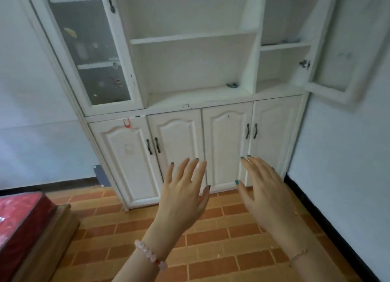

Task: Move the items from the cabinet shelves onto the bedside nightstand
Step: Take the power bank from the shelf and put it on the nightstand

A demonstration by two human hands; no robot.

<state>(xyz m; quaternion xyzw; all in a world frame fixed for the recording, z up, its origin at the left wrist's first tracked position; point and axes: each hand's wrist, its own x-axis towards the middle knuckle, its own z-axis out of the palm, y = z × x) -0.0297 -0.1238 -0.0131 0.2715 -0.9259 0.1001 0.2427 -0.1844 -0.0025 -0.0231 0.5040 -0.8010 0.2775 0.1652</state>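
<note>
White cabinet [190, 66] dead ahead, centre bay w/ open shelves. Small blue-grey item [232, 85] sits back-right on the lower centre shelf (too blurred to ID). More bluish bits [290, 40] on the upper shelf of the right bay, whose door [337, 70] hangs open to the right. Left bay is behind a frosted glass door [90, 49], vague shapes inside. Left hand [183, 194] and right hand [266, 189] are both raised in front of the lower doors [175, 146] but not touching them, fingers straight and spread, holding nothing. Pink bead bracelet [147, 253] on left wrist. Brick-pattern floor [211, 239], red mattress [19, 214] bottom left
</note>
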